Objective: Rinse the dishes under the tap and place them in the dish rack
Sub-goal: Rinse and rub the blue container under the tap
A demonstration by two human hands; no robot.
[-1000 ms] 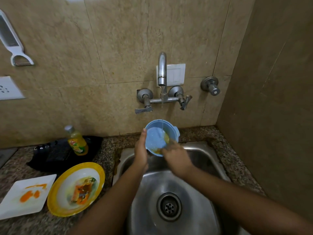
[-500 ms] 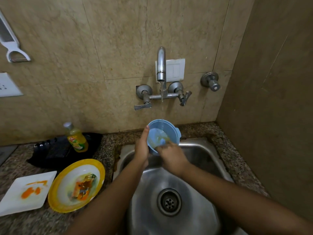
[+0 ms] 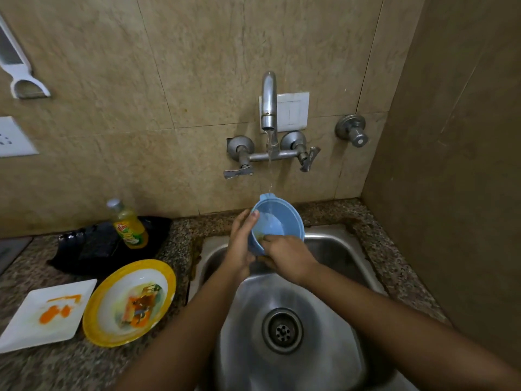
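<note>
A small light-blue plastic bowl with a tab handle is held above the back edge of the stainless-steel sink, tilted so that its opening faces the camera. It is positioned directly under the curved chrome wall tap. A thin stream of water is discharged from the spout and is received inside the bowl near its upper rim. The bowl is gripped at its left side by the left hand: the thumb is laid over the rim and the remaining fingers are hidden behind the wall of the bowl. The right hand is applied at the lower rim, with its fingers curled over the edge and placed against the inner surface, where a yellowish residue is visible. The position of the right thumb cannot be determined. The round drain is located at the centre of the basin, below both forearms. On the speckled granite countertop to the left of the sink, a round yellow-rimmed plate with food remains is set just beside a square white plate smeared with orange. Behind these plates, a clear bottle of yellow dish liquid is stood upright on a black item that is too dark to be identified. A white peeler is hung on the tiled wall at the upper left.
</note>
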